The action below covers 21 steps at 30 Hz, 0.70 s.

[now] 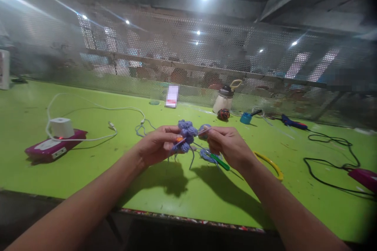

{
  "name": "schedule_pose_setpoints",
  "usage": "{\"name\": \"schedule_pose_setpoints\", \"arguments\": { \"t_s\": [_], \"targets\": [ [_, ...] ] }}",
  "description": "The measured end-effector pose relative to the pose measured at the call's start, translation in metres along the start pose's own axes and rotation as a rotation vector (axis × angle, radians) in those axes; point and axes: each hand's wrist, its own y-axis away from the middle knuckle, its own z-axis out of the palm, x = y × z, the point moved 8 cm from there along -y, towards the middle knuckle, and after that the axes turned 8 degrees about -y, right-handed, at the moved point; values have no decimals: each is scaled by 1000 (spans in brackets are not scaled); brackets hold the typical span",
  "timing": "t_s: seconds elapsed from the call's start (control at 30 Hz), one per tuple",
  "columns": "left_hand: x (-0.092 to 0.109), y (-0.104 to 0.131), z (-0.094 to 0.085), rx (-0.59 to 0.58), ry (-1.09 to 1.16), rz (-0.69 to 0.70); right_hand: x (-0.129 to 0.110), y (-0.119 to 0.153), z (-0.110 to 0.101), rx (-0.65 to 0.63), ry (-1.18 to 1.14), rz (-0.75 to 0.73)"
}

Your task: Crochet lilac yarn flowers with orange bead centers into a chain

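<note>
My left hand is closed around a bluish-purple crocheted piece with bobbly, petal-like lobes and loose yarn ends hanging below. A small orange spot shows by its thumb; I cannot tell what it is. To the right, my right hand pinches a thin strand of yarn running from the piece. Behind its fingertips is a ball of bluish yarn, partly hidden. Below the hands, a green-handled crochet hook lies beside a loose coil of the same yarn.
On the green table at left sit a magenta power strip and a white charger with its cable. Toward the back are a phone, bottle, dark yarn ball and glue gun. A yellow ring lies right.
</note>
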Motion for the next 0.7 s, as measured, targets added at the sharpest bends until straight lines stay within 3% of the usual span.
{"name": "schedule_pose_setpoints", "arguments": {
  "t_s": [0.1, 0.33, 0.47, 0.6, 0.7],
  "targets": [
    [2, 0, 0, -1, 16, 13, 9, -8, -8, 61, -144, 63],
    [3, -3, -8, 62, 31, 28, -12, -13, -55, 278, -132, -103],
    [3, -3, -8, 59, 32, 25, -16, -5, -47, 255, -53, -128],
    [8, -2, -10, 83, 28, 56, -6, -6, -33, 166, -89, -27],
    [8, -2, -11, 70, 23, 60, 4, -14, -39, 158, -187, 50]
  ]
}}
